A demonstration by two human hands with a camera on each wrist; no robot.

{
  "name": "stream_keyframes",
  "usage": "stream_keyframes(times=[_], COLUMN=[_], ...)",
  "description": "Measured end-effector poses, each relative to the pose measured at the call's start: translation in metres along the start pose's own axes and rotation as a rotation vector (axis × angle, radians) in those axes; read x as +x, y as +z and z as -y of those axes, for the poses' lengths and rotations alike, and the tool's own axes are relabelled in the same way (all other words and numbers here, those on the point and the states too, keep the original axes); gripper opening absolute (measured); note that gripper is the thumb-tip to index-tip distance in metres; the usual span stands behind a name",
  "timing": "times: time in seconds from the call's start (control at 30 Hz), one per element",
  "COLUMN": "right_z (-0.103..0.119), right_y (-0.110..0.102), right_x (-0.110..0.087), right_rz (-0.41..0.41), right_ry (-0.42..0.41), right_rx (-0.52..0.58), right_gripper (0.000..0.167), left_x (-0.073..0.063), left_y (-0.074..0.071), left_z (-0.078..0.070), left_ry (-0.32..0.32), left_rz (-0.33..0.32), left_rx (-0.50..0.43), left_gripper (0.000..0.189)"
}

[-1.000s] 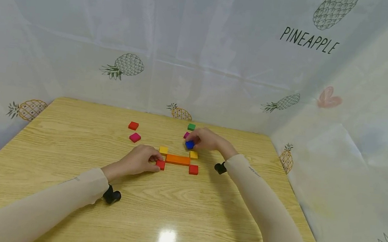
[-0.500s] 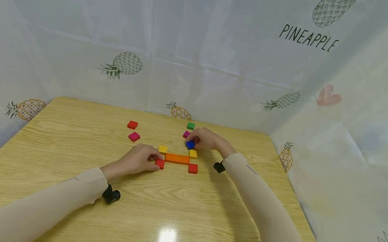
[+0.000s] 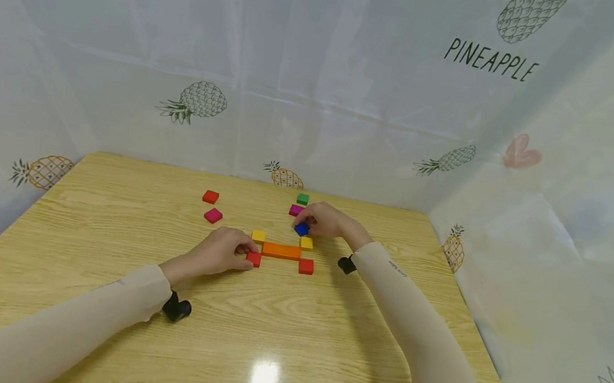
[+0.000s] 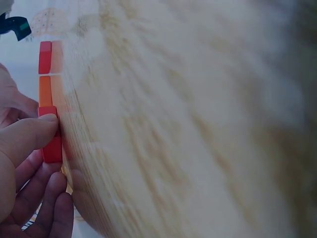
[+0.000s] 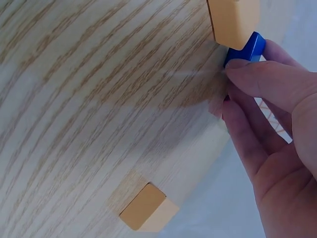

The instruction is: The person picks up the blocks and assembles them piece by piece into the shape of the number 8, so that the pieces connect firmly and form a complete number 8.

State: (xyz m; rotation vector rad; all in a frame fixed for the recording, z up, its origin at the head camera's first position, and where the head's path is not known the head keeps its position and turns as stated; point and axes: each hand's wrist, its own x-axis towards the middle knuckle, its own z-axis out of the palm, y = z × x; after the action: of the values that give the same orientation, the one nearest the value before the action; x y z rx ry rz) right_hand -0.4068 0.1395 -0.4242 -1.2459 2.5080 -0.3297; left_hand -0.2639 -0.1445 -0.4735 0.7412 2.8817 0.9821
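My left hand holds a small red block at the left end of an orange bar. In the left wrist view the thumb lies on the red block, with fingers around its far side. My right hand pinches a blue block between thumb and fingers, just beyond a yellow block. The right wrist view shows that blue block turned at an angle; whether it touches the table is hidden. Another yellow block sits at the bar's far left corner, and a red block at its near right.
A magenta block and a green block lie beyond my right fingers. Farther left are a red block and a pink block. The wooden table meets a pineapple-print sheet at its back and right.
Both hands stay nearly in place, still holding the red and blue blocks. Slightly more of the magenta block shows past my right fingers.
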Motion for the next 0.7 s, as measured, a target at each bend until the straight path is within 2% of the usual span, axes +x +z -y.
stream_keyframes(times=[0.7], right_z=[-0.0028], right_y=[0.003], right_x=[0.0012], right_rz=[-0.007], right_ry=[-0.004], right_rx=[0.002], right_gripper=[0.037], left_x=[0.0006], left_y=[0.0003], left_z=[0.0009], left_ry=[0.0], left_rz=[0.003], left_rx=[0.006], left_gripper=[0.026])
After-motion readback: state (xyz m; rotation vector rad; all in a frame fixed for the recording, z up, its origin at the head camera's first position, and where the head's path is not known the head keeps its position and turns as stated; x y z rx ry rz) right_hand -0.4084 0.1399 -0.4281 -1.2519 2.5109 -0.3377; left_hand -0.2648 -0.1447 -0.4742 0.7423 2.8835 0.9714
